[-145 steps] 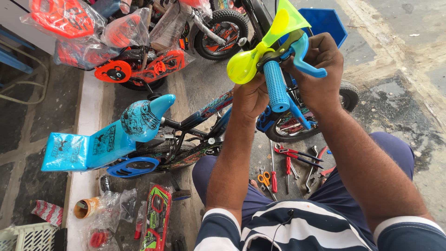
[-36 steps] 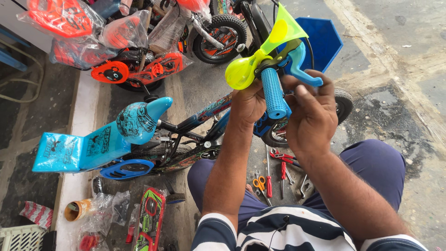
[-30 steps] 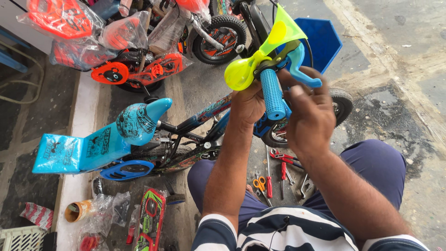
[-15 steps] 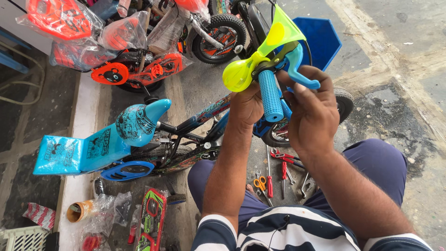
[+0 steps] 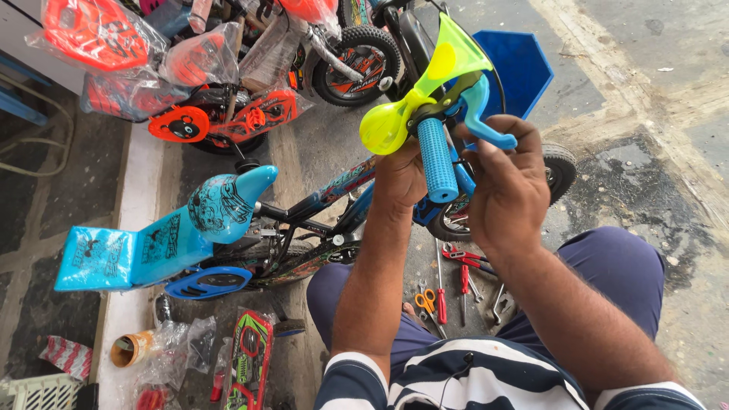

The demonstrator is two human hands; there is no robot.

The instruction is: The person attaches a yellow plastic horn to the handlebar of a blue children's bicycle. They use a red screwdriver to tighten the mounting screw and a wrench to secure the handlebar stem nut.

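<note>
Head view: near the upper centre of the frame, the left hand point(image 5: 401, 176) is closed around the handlebar just beneath the blue ribbed grip point(image 5: 437, 159), its fingers hidden behind the bar, so how tight the hold is I cannot tell. The right hand point(image 5: 507, 188) sits just right of the grip, its fingers curled up around the light-blue brake lever point(image 5: 480, 114) and pressing on its clamp. A yellow-green horn point(image 5: 421, 95) with a squeeze bulb is mounted on the bar just above the grip, its flared mouth pointing to the top of the frame. Below, left of centre, the small blue bicycle point(image 5: 228, 228) stands on the concrete floor, with its blue saddle and blue backrest box at the left. Red-handled pliers point(image 5: 465, 258), a red screwdriver point(image 5: 441, 300) and orange scissors point(image 5: 427, 301) lie on the floor between the person's knees. Wrapped orange bicycles point(image 5: 228, 99) fill the upper left.

Risks, as I judge them: the lever clamp may twist round the bar if pushed off-axis, and the horn sits close enough to be knocked askew. The bicycle could tip if the bar is pulled sideways, and the loose tools lie underfoot.
</note>
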